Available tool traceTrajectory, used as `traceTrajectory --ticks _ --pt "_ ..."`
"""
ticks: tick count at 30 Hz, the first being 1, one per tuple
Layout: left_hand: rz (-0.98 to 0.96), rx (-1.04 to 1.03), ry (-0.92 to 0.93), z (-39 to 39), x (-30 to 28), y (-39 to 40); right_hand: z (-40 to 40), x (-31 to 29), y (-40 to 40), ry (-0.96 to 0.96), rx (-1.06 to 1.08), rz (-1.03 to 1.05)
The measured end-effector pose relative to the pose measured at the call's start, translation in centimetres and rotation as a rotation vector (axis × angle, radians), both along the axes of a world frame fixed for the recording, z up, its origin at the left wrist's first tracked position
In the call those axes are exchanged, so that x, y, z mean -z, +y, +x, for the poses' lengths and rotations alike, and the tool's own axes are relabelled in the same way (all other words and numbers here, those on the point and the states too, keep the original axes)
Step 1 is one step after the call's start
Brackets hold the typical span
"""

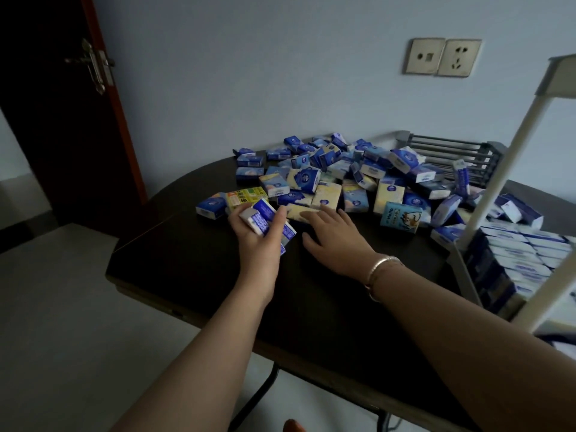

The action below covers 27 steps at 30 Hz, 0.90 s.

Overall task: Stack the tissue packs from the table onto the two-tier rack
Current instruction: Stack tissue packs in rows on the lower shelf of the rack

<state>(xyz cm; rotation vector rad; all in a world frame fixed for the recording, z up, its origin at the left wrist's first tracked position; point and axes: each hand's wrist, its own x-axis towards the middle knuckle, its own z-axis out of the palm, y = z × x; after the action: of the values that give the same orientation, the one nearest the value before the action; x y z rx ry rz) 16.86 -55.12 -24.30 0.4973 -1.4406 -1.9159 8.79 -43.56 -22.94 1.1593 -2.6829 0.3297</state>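
left hand [255, 232] grasps blue tissue packs [268, 222] | right hand [333, 232] flat, released, on cream pack [300, 212] | risk: overfull grip spills

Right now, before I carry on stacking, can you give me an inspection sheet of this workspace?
Surface: dark table, near half bare, far half covered.
Job's things: loose pile of tissue packs across the far side; two-tier rack at right, its lower tier holding neat rows of packs; upper tier mostly out of frame.
Clutter: yellow-green pack and light blue cartoon pack mixed in among the blue ones.
Grippers: left hand holds a few blue packs; right hand lies flat, fingers on a pale pack.
Cables: nothing seen.
Surroundings: wall sockets, dark door at left, pale floor.
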Motion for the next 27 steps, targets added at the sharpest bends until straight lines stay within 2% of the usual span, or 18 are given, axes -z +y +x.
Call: traceTrajectory --ticks 3,8,12,14,16,18,23,27 --pt "-0.048 0.045 -0.028 0.5 -0.3 0.6 1.9 -0.8 2.9 0.04 0.031 0.016" --pt "-0.227 0.114 -0.045 3.0 -1.1 2.5 6.0 -1.8 7.0 -0.095 0.12 -0.071" --pt "-0.401 0.189 -0.035 6.4 -1.4 4.8 9.2 -2.7 9.5 -0.363 0.222 -0.322" --pt "-0.577 0.264 -0.023 8.3 -1.7 6.1 11.2 -4.3 10.5 -0.575 0.26 -0.512" --pt "-0.732 0.329 -0.011 10.1 -2.4 7.5 13.8 -6.3 11.6 -0.864 0.263 -0.683" --pt "-0.875 0.36 0.034 11.4 -3.5 8.8 15.9 -8.0 13.3 -1.0 0.233 -0.759" --pt "-1.186 0.407 0.12 13.6 -6.8 12.4 19.2 -10.9 18.7 -1.064 0.231 -0.875" --pt "-1.22 0.432 0.177 14.3 -8.6 16.6 21.1 -12.1 23.1 -0.912 0.155 -0.703"
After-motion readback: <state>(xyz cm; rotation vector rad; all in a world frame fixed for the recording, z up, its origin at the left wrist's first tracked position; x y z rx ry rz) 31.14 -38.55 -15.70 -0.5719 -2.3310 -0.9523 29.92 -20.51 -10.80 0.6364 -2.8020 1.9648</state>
